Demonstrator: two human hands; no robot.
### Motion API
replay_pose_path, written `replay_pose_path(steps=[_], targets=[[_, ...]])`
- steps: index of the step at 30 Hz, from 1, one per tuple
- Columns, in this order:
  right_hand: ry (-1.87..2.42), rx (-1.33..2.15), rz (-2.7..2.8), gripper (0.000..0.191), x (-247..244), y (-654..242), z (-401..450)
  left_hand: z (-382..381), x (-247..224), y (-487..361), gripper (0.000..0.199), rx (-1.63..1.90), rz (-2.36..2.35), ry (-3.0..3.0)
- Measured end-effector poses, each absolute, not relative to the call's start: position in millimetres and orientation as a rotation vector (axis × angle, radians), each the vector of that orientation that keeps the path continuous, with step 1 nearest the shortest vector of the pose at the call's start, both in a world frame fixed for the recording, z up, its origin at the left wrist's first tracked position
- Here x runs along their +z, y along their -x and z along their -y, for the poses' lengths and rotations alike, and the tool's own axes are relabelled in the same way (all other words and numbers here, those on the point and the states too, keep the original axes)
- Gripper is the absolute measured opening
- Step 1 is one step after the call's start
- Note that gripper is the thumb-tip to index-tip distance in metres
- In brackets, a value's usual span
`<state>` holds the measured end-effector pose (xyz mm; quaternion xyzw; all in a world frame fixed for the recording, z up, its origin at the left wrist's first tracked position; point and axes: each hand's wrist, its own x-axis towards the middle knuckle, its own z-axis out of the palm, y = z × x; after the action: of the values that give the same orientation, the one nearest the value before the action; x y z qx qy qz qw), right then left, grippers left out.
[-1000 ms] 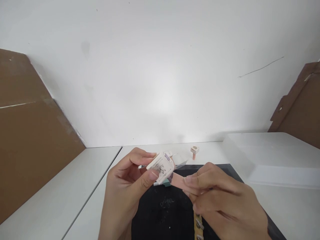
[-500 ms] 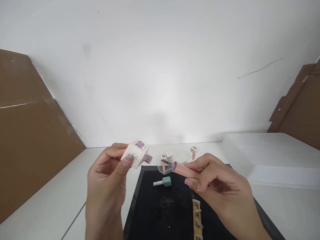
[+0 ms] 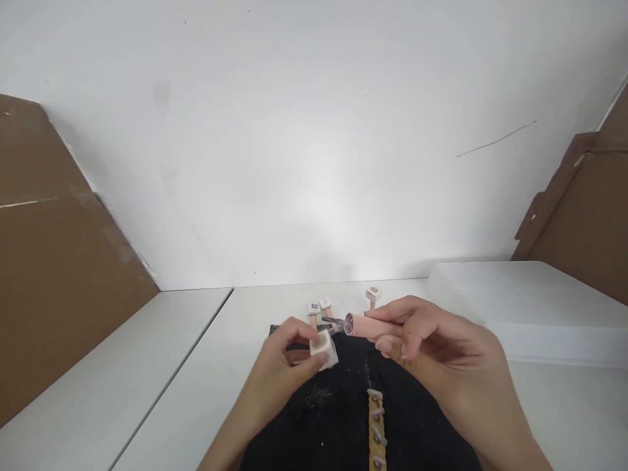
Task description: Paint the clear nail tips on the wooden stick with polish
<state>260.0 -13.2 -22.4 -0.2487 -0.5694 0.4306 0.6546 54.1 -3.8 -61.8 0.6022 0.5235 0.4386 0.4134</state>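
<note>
The left hand [image 3: 289, 366] has its thumb and fingers closed around a small off-white, cube-shaped bottle [image 3: 326, 351], pinching it by its sides above the dark mat. The right hand [image 3: 441, 343] grips a pale pink, cylindrical cap [image 3: 371, 326] between thumb and bent fingers, the cap lying roughly level with its open, purplish end turned to the left. A slim dark brush [image 3: 332, 320] juts out of that end, above the bottle and apart from the left hand's fingers. The cap and the bottle are near each other but not joined.

Just behind the left hand are two more off-white blocky bottles with pink stems; the nearer one [image 3: 313, 309] bears a purple mark on its pale face, and the one beside it [image 3: 325, 303] has a small dark mark. Both are too small to read. Farther right, a third off-white block on a pink stem [image 3: 373, 294] stands at the back of the white surface [image 3: 191, 366], a tan patch on its top.

Below the hands, a long yellowish strip set with pale, nail-shaped pieces [image 3: 377, 428] lies on the black mat [image 3: 338, 418]. A whitish, box-shaped plastic container [image 3: 530, 307] sits to the right.
</note>
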Motion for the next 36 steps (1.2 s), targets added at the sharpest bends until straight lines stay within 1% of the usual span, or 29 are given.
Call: replay_pose_path(steps=[3, 6, 16, 21, 29, 36], targets=[[0.578, 0.926, 1.311, 0.026, -26.0, -262.9, 11.2, 4.4, -96.5, -56.5, 0.011, 0.975, -1.368, -1.543], [0.597, 0.859, 1.386, 0.026, -28.1, -266.4, 9.3, 4.4, -121.7, -52.4, 0.013, 0.890, -1.416, -1.600], [0.660, 0.803, 1.418, 0.025, -33.1, -272.1, 6.2, 0.1, -160.9, -33.8, 0.040, 0.664, -1.510, -1.725], [0.666, 0.790, 1.420, 0.025, -33.7, -272.5, 7.1, -0.3, -163.1, -29.6, 0.042, 0.588, -1.566, -1.771], [0.661, 0.776, 1.422, 0.026, -31.5, -271.2, 9.3, 5.4, -144.2, -31.1, 0.045, 0.491, -1.575, -1.860], [0.649, 0.730, 1.392, 0.026, -25.9, -264.6, 10.3, 7.2, -140.9, -25.1, 0.050, 0.412, -1.592, -1.881]])
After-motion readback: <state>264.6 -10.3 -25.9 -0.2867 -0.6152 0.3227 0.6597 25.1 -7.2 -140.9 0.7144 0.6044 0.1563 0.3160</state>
